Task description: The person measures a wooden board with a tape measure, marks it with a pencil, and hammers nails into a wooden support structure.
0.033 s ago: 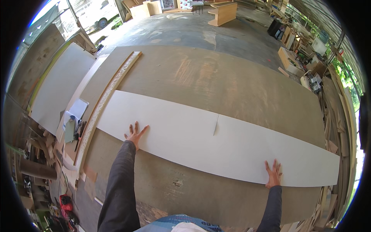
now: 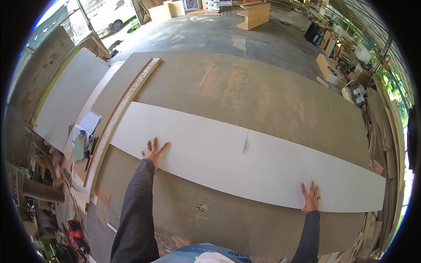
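Note:
A long white panel [image 2: 210,147] lies flat across the brown worktable [image 2: 263,96]. It has a dark slit running partway in from its far edge, right of its middle. My left hand [image 2: 154,152] rests on the panel toward its left end, fingers spread, the wrist over the near edge. Farther right, my right hand [image 2: 311,198] lies open near the same edge, its fingers also apart. Both palms press on the white surface and neither hand grips anything. The panel's left end meets a long wooden rail [image 2: 115,118] with a pale speckled top.
Left of the rail lie an open notebook [image 2: 89,122] and small dark tools [image 2: 90,147]. A large white sheet [image 2: 72,96] leans farther left. Wood strips [image 2: 378,127] are stacked along the right side. On the floor beyond stands a light wooden cabinet piece [image 2: 255,16].

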`<state>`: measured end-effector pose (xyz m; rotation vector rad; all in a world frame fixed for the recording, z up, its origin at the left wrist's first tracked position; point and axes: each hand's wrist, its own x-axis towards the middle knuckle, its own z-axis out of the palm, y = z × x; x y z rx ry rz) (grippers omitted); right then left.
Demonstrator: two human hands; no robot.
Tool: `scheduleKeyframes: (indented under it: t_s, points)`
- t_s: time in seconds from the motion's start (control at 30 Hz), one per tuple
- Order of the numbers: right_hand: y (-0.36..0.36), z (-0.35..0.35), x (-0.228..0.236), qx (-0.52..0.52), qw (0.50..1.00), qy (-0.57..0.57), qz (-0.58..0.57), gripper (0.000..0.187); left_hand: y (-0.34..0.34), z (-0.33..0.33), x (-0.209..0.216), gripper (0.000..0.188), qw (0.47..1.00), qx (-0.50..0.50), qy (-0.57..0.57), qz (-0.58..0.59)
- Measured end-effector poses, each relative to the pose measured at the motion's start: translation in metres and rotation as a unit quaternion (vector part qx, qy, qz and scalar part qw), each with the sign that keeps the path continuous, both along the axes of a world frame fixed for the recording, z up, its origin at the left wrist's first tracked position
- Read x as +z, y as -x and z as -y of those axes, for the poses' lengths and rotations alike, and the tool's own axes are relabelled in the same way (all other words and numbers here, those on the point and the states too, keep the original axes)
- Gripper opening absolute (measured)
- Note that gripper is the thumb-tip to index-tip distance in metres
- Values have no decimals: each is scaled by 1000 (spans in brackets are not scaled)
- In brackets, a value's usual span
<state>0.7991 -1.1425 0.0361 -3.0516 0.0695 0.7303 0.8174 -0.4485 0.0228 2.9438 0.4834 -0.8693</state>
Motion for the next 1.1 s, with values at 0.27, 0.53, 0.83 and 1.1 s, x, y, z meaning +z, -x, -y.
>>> scheduleKeyframes:
  t_s: [0.27,0.53,0.83,1.1]
  points:
    - [-6,0,1,-1,1000,12,-7,133,-7,10,8,134,1000,1,2,-9]
    - [-10,-3,0,-4,1000,6,-1,132,-10,-1,-4,139,1000,2,-6,4]
    - [-14,-1,3,3,1000,-13,3,130,-12,-7,-11,138,1000,-3,-8,7]
    - [-18,4,2,2,1000,-1,-2,133,-19,2,-1,140,1000,-14,-15,0]
